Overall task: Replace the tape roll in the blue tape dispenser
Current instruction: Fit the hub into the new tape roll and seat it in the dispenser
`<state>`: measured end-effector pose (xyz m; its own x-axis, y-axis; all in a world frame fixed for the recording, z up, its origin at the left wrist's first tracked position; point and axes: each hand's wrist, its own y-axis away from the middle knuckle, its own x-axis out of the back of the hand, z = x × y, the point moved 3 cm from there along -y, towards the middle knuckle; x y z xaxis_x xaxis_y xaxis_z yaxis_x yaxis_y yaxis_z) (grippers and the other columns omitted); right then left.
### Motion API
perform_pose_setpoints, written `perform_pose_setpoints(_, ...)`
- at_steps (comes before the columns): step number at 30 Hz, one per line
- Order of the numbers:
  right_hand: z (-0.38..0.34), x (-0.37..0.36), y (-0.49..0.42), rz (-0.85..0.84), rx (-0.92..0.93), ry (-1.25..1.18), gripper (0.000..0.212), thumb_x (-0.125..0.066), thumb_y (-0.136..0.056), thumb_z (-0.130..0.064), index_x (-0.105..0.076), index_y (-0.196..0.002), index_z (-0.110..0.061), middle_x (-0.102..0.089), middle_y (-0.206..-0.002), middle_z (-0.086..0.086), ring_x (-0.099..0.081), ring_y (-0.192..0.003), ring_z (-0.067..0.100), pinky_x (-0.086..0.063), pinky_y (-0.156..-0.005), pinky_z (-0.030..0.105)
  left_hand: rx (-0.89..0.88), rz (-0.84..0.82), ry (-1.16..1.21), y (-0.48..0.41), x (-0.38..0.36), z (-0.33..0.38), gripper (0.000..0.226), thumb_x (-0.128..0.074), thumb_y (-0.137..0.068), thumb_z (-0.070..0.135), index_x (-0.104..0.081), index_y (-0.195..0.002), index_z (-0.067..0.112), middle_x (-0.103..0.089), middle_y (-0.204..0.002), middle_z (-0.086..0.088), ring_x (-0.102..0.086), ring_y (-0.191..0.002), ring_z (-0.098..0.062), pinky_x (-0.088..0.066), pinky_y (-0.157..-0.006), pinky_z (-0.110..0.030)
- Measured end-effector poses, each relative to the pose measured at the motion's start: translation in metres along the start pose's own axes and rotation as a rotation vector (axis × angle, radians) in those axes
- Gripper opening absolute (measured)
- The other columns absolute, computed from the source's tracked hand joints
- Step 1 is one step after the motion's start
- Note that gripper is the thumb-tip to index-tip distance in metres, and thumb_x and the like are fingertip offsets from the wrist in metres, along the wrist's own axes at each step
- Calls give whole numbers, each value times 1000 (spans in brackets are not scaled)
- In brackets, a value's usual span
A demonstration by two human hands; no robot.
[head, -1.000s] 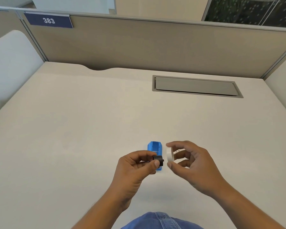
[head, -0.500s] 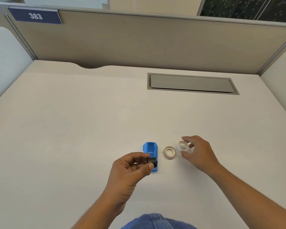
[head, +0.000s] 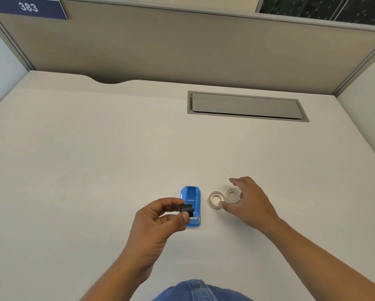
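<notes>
Dispenser [head: 191, 205]: one, I see it on the desk [head: 95, 159] towards the near edge.
Rolls: two, roll [head: 216, 199] touching second roll [head: 232, 194].
Left hand [head: 158, 222]: pinches one black core [head: 187, 209].
Right hand [head: 248, 200]: spread wide above second roll, gripping nothing.

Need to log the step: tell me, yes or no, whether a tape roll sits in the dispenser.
No: the dispenser is empty, both rolls lie on the desk, and the left hand holds the black core.
</notes>
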<state>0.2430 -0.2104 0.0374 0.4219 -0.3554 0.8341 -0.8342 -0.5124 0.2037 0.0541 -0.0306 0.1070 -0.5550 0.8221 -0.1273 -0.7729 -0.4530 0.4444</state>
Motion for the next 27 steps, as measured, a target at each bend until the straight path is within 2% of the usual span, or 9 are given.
perform_pose_setpoints(2, -10, -2, 3, -12, 54, 80, 76, -75, -67, -56, -49, -134, -29, -48, -123, -13, -53, -103, 9, -48, -84, 26, 7, 9, -4, -1, 0, 0, 21, -80, -76, 5, -76, -89, 21, -78, -93, -9, -72, -87, -33, -50, -98, -55)
perform_pose_setpoints(5, -20, -8, 4, -39, 84, 212, 74, -71, -67, -61, -49, -132, -35, -49, -121, -15, -51, -112, 10, -48, -84, 27, 17, 8, -16, 0, -2, 1, 20, -76, -78, 4, -76, -88, 21, -78, -93, -8, -72, -87, -30, -51, -97, -54)
perform_pose_setpoints(9, -26, -17, 2, -78, 129, 265, 63, -69, -72, -57, -51, -130, -39, -50, -119, -13, -51, -109, 12, -49, -82, 29, 17, 13, -14, 1, -1, 1, 18, -75, -78, 3, -75, -90, 17, -78, -92, -8, -73, -86, -29, -51, -97, -54)
perform_pose_setpoints(12, -30, -21, 0, -58, 182, 305, 52, -65, -79, -47, -54, -128, -38, -54, -116, -11, -52, -106, 15, -47, -82, 27, 11, 15, -22, 2, 0, 3, 18, -76, -78, 6, -76, -88, 20, -78, -92, -7, -72, -89, -34, -51, -97, -54)
perform_pose_setpoints(15, -31, -19, -2, -36, 203, 294, 44, -65, -80, -41, -58, -123, -36, -57, -113, -9, -54, -103, 16, -47, -82, 26, -1, 29, -12, 5, 1, 5, 18, -76, -77, 5, -76, -87, 20, -78, -93, -7, -73, -86, -30, -52, -96, -53)
perform_pose_setpoints(17, -34, -14, 1, -16, 185, 195, 41, -67, -79, -39, -61, -120, -36, -58, -110, -11, -57, -98, 13, -47, -80, 25, -2, 30, -12, 7, 2, 6, 17, -76, -78, 5, -75, -90, 18, -79, -92, -7, -73, -85, -29, -51, -97, -53)
perform_pose_setpoints(21, -51, 5, 19, 30, 199, -192, 34, -73, -76, -29, -63, -108, -37, -61, -105, -20, -62, -90, 3, -47, -76, 16, -21, 31, -15, 14, 2, 9, 20, -75, -79, 5, -75, -94, 18, -79, -91, -7, -72, -87, -33, -51, -97, -50)
perform_pose_setpoints(23, -65, 14, 32, 38, 209, -382, 31, -75, -78, -21, -64, -103, -35, -64, -106, -20, -64, -92, 4, -48, -75, 12, -37, 34, -13, 18, 1, 11, 21, -76, -79, 5, -74, -95, 18, -79, -89, -7, -71, -80, -26, -52, -96, -47)
perform_pose_setpoints(27, -86, 27, 58, -3, 219, -623, 36, -75, -77, -6, -64, -103, -29, -68, -106, -12, -66, -95, 12, -52, -80, 19, -63, 16, -2, 26, -2, 14, 22, -77, -78, 5, -74, -95, 18, -79, -86, -8, -70, -76, -18, -51, -92, -42)
